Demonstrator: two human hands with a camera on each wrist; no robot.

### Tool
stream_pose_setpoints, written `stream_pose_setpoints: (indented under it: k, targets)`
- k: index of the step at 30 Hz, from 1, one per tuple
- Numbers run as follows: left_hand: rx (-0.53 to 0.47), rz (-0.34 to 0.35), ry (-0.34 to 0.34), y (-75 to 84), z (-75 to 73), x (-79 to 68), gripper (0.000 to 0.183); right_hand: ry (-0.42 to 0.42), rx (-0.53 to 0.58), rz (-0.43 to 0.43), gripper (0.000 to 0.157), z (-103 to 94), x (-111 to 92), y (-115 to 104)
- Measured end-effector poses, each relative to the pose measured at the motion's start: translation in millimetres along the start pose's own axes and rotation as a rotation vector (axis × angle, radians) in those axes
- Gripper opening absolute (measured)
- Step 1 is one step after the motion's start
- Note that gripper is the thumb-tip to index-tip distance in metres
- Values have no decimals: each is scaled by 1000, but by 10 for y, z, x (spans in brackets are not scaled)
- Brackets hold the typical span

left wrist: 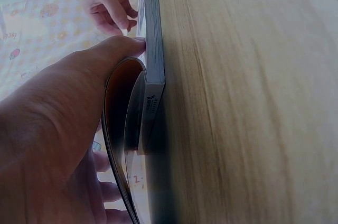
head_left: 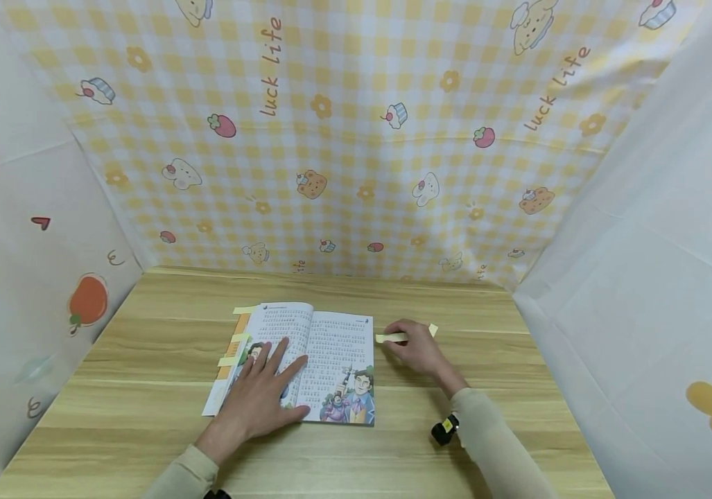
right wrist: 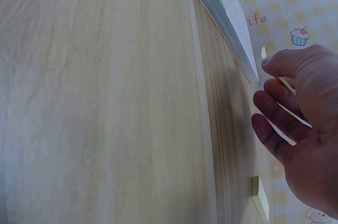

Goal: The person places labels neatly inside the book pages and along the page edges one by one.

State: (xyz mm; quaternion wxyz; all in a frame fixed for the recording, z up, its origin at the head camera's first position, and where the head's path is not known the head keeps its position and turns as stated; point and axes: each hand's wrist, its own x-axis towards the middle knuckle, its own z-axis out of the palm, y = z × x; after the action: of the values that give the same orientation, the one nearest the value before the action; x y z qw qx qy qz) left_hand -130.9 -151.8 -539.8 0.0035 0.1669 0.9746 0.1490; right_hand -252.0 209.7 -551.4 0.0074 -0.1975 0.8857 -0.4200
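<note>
An open book point(head_left: 338, 346) with printed text and coloured drawings lies on the table. My left hand point(head_left: 258, 400) rests on its left page with fingers spread, and the thumb point(left wrist: 129, 46) presses near the lower edge in the left wrist view. Pale yellow sticky strips point(head_left: 228, 361) stick out from the book's left side. Just right of the book, my right hand point(head_left: 419, 348) pinches a pale yellow sticky note strip point(head_left: 391, 338) between thumb and fingers. A small pad of yellow sticky notes point(right wrist: 259, 198) lies beside that hand, partly hidden behind it in the head view.
The wood-grain table point(head_left: 418, 450) runs back to a yellow checked cloth point(head_left: 343, 152) with printed cartoons. White cloth point(head_left: 661, 229) hangs along the right side, and patterned white cloth point(head_left: 12, 277) along the left.
</note>
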Motion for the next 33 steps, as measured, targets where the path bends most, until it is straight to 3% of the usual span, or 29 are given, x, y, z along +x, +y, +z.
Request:
stream_pose_setpoints:
  k: [17, 33]
  targets:
    - [-1, 6, 3, -12, 10, -3, 94, -13, -69, -5, 16, 109, 103, -47]
    - [-14, 1, -6, -16, 11, -1, 94, 17, -198, -85, 14, 198, 204, -81]
